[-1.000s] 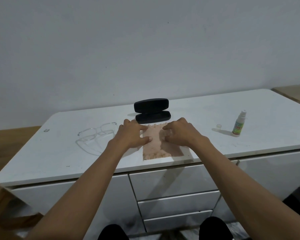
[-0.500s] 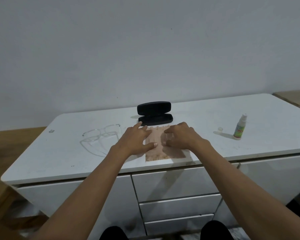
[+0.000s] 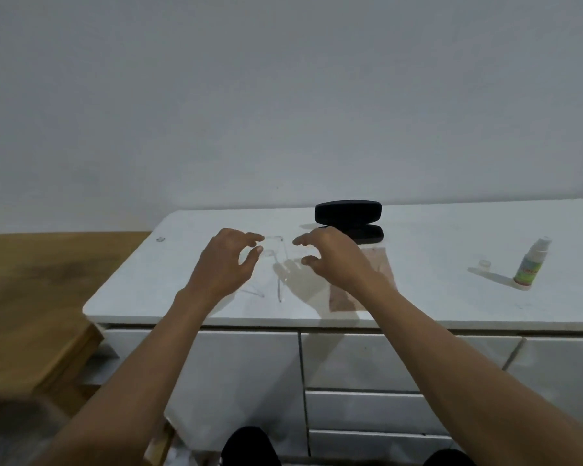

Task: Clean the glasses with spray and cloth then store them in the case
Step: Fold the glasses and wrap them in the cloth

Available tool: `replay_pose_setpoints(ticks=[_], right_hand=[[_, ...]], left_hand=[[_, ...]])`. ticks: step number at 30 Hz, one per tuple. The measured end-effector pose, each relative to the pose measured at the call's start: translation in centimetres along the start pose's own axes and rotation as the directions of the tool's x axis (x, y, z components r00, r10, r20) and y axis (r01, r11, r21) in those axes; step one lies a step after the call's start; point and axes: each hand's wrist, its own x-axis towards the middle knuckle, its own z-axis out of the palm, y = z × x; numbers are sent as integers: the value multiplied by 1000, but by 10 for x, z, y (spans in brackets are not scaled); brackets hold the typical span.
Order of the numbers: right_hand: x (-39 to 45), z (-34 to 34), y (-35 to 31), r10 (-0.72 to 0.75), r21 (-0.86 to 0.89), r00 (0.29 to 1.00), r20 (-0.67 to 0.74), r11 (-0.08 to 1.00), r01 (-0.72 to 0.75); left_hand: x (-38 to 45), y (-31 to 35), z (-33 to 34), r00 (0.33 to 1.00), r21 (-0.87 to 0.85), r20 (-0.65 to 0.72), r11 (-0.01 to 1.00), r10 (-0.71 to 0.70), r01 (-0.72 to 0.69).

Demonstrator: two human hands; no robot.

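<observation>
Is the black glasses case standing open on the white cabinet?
Yes, the black glasses case stands open, its lid raised.

The light was dim, flat and greyish. The right hand (image 3: 334, 260) cast a soft shadow leftward onto the white cabinet top (image 3: 451, 297); the spray bottle (image 3: 529, 267) also shadowed left. Both hands looked motion-blurred, and wide-angle distortion bent the frame's edges.

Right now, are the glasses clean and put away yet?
Not yet. Ready: the cloth lies flat, the case is open, the spray stands uncapped, its cap beside it. In hand: the left hand and right hand reach around the glasses, with no clear grip. Left: spraying, wiping, casing.
</observation>
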Motion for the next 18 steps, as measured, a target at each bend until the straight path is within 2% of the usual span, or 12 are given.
replay_pose_setpoints(ticks=[3, 6, 9, 13, 18], right_hand=[[10, 16, -12, -78, -56, 997, 5, 995, 78], [16, 28, -16, -163, -161, 986, -29, 975, 156], [20, 40, -14, -201, -199, 976, -80, 963, 182], [21, 55, -6, -210, -131, 959, -193, 974, 187], [18, 53, -5, -88, 40, 937, -338, 993, 108]], left_hand=[[-12, -25, -13, 997, 81, -73, 997, 21, -15], [-20, -49, -19, 994, 222, -47, 971, 98, -85], [-24, -59, -15, 991, 259, -15, 958, 131, -123], [-23, -58, -4, 988, 240, -70, 964, 136, -116], [-24, -55, 3, 980, 196, -188, 980, 71, -33]])
